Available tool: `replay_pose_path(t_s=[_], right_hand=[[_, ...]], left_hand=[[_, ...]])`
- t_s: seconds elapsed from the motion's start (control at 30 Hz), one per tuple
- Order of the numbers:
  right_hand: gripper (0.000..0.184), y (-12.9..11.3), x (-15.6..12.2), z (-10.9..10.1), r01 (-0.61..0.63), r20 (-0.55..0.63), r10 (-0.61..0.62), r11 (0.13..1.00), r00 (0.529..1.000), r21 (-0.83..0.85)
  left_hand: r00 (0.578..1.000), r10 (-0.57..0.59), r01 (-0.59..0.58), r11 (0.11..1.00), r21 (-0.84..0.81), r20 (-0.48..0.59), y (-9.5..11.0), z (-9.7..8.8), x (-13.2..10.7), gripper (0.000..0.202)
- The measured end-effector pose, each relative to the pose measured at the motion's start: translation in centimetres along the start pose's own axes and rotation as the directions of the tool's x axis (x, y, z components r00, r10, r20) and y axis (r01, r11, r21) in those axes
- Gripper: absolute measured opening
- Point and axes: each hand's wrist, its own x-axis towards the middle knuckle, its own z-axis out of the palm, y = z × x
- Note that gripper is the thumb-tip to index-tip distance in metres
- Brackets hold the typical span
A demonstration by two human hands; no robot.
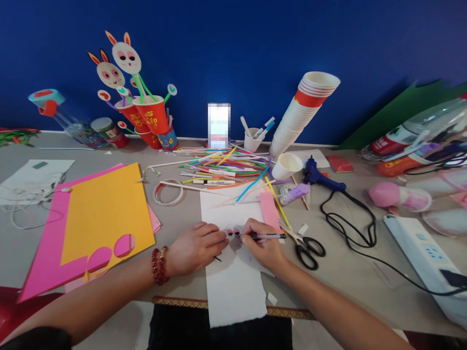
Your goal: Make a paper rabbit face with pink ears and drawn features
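My right hand (262, 243) is closed round a black-and-clear pen (270, 236), its tip hidden by my fingers. Under that hand lies a white paper face (233, 239) with two pink-and-dark eyes; its outline barely shows against the long white paper sheet (235, 291) beneath. With fingers bent and together, my left hand (197, 248) presses the face's left side down. A thin dark tip (218, 258) sticks out below the left fingers; what it belongs to is hidden. Right of my right hand lie black-handled scissors (309, 248), and a pink paper strip (269, 211) is just behind it.
Orange card (109, 214) on pink card lies at left. Colourful sticks (226, 165) are heaped behind the sheet. At the back stand rabbit-faced red cups (151, 114), a phone (219, 125) and stacked paper cups (299, 114). Rightward are a blue glue gun (323, 176) with its cord and a power strip (430, 262).
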Motion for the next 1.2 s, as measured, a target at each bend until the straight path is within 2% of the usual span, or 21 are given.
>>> replay_pose_path(t_s=[0.43,0.9,1.2], right_hand=[[0.017,0.06,-0.07,-0.03,0.005,-0.010,-0.005,1.000,1.000,0.021],[0.016,0.10,-0.09,-0.05,-0.004,0.051,0.005,1.000,0.999,-0.020],[0.016,0.06,-0.12,0.00,-0.001,0.048,0.002,1.000,0.999,-0.023]], left_hand=[[1.000,0.004,-0.004,1.000,0.007,-0.002,0.08,-0.14,0.03,0.028],[1.000,0.007,-0.007,1.000,0.005,-0.018,0.15,-0.30,0.19,0.027],[1.000,0.003,-0.003,1.000,-0.002,-0.001,0.07,-0.14,0.07,0.028]])
